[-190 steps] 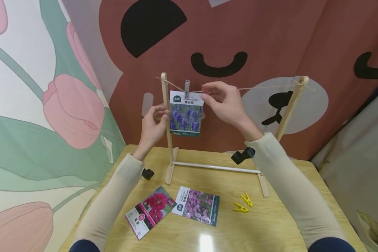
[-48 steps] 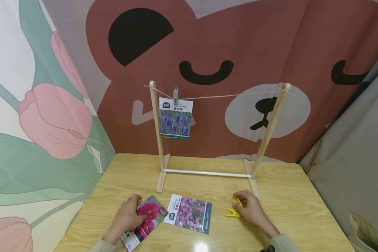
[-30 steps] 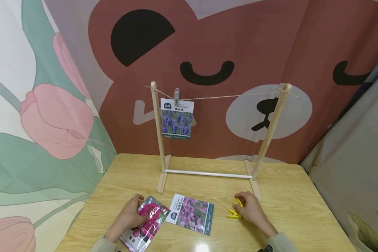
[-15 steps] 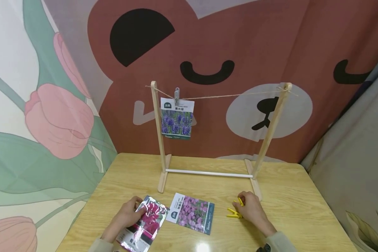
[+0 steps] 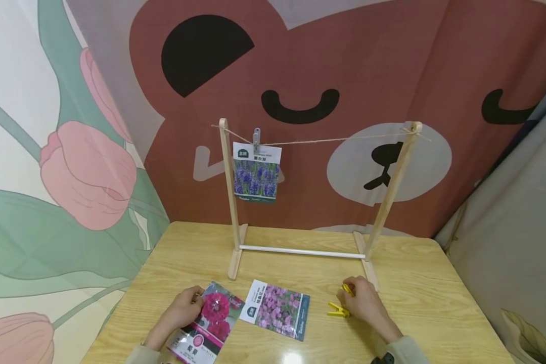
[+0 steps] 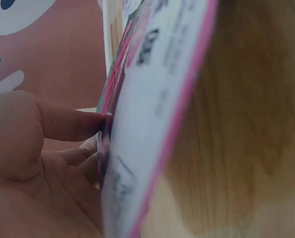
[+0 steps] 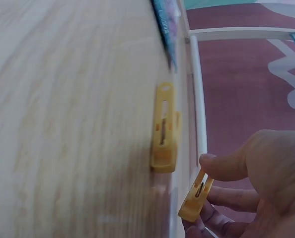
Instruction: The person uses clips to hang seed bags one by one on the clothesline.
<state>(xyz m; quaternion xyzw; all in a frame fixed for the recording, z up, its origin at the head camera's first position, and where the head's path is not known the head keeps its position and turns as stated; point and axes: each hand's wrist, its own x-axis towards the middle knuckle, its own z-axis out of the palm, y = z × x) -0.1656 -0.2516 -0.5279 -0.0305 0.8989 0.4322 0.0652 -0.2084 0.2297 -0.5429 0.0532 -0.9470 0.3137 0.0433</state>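
Observation:
My left hand (image 5: 181, 309) pinches the left edge of a seed packet (image 5: 215, 319) with dark pink flowers. In the left wrist view the thumb presses on its front and the packet's near edge stands up off the wood. A yellow clothespin (image 7: 196, 196) is pinched between thumb and fingers of my right hand (image 5: 364, 304). Beside it on the table lies a second yellow clothespin (image 5: 338, 310). Between the hands, flat on the wood, is a packet with light purple-pink flowers (image 5: 279, 311). A lavender packet (image 5: 256, 177) hangs from the string (image 5: 318, 141) by a grey clothespin (image 5: 257, 140).
A wooden stand holds the string between its left post (image 5: 230, 187) and right post (image 5: 390, 194). A white rod (image 5: 300, 251) joins the feet low down. Behind the table (image 5: 418, 283) hangs a printed curtain (image 5: 300, 60).
Both hands have come down from the hanging lavender packet to the table. The left took hold of the dark pink packet and tilted it; the right picked up one yellow clothespin.

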